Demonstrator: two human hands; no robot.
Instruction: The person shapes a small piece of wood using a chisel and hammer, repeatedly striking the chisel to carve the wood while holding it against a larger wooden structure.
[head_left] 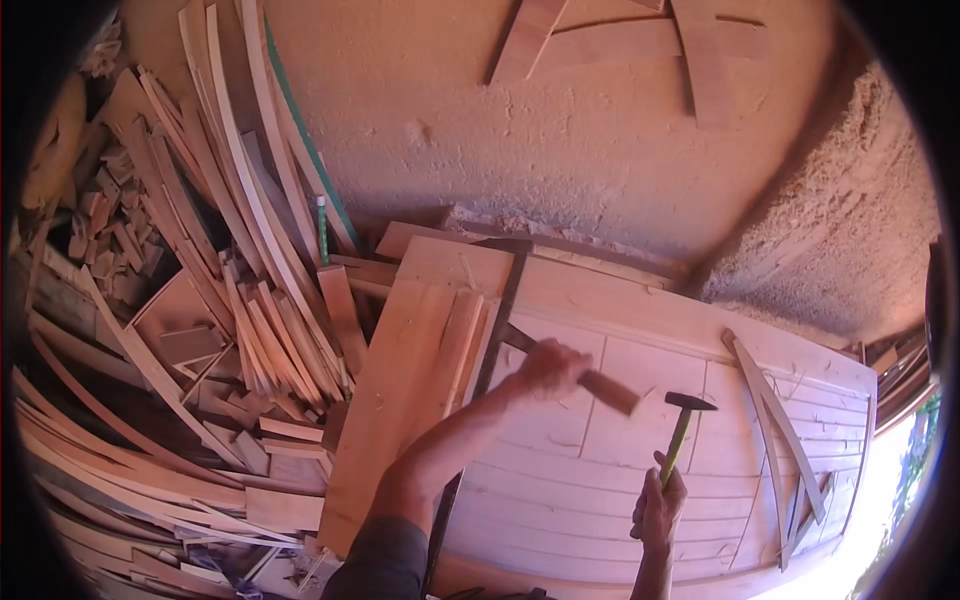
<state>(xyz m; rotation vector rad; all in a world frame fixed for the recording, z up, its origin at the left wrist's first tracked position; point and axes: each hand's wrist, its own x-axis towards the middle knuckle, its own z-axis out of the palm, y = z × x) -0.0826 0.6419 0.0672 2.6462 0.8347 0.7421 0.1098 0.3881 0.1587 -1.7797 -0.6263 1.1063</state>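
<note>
My left hand point(552, 369) is closed round a short brown piece of wood point(610, 392), held above the pale wooden panel point(640, 500). The hand is slightly blurred. My right hand point(660, 500) grips a hammer point(681, 425) by its green handle, with the dark head up and tilted over the panel. Grooved boards make up the panel, and thin shavings lie on it. A long dark bar point(511, 290) runs across the panel left of my hands, partly hidden by my left forearm.
Crossed wooden strips point(775, 425) lie on the panel's right part. Wide planks point(410, 340) rest at its left. Many thin strips and offcuts point(270, 340) are piled far left. A rough plastered wall point(600, 140) rises behind, with a slanted stone-like mass point(840, 210) at right.
</note>
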